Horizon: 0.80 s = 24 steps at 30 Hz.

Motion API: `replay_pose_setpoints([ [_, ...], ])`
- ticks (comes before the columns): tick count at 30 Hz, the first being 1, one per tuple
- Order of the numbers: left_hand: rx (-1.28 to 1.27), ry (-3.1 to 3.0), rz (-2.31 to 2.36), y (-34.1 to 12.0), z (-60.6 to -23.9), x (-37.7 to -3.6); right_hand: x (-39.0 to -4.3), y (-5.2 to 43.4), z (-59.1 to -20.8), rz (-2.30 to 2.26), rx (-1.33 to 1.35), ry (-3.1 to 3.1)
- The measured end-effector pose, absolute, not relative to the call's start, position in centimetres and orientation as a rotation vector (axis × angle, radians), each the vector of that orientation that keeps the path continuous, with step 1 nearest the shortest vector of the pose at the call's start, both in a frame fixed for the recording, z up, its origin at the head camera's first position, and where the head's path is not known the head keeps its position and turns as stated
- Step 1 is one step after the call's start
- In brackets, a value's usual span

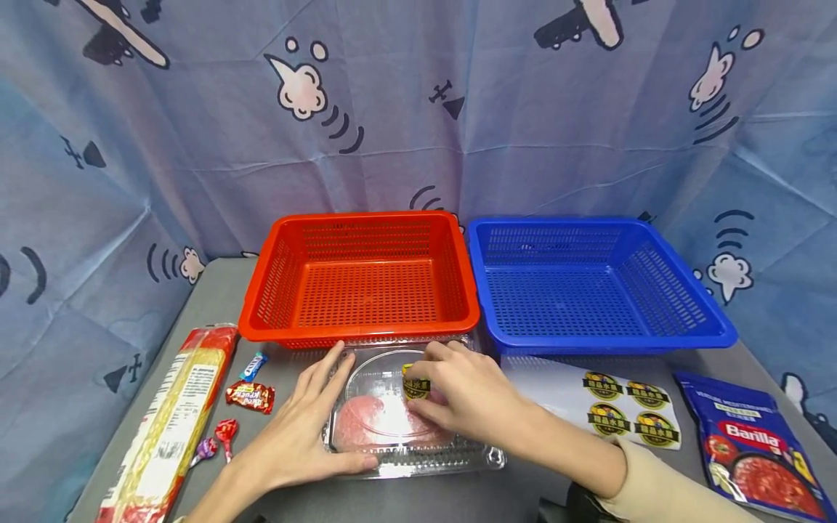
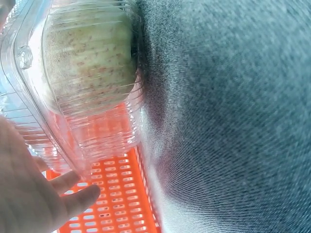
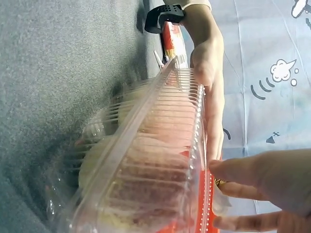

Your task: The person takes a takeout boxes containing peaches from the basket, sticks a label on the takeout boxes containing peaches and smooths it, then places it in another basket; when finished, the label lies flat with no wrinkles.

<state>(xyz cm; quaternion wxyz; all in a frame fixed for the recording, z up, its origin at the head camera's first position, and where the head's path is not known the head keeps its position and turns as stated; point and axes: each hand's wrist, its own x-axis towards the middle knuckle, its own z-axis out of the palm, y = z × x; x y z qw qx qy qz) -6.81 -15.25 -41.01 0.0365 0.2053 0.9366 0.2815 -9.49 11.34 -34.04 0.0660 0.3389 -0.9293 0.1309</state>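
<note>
On the grey table (image 1: 418, 501), between the baskets and the front edge: clear plastic box (image 1: 392, 392), lid on, with rounded, fruit-like pieces (image 1: 358, 423) inside, pinkish from above, pale green and speckled from the left wrist. At the box's left side, left hand (image 1: 314, 414) with fingers extended and thumb along the front rim, touching without gripping. Over the lid, right hand (image 1: 461, 388) with bent fingers and thumb, pinching a round yellow-and-black sticker (image 1: 416, 383). Toward the table's back edge, just behind the box, red basket (image 1: 358, 335); close on its right, blue basket (image 1: 615, 341), both slotted.

Along the left edge, noodle packet (image 1: 166, 428); just inward, wrapped sweets (image 1: 251, 397). Before the blue basket, sheet of round stickers (image 1: 556, 376). Near the right edge, blue Barilla pouch (image 1: 755, 447). Beyond the back edge, blue-grey curtain (image 1: 405, 87), printed with clouds and planes.
</note>
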Motion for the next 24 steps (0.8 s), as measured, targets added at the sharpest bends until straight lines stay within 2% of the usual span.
replay_pose_setpoints([
  [13,0.634,2.871,0.873,-15.3,-41.0,-6.8,-9.8,10.6,-34.3,0.322,1.061,-2.886],
  [24,0.644,2.881,0.886,-15.3,-41.1,-6.8,-11.0,9.6,-33.9,0.51,0.989,-2.967],
])
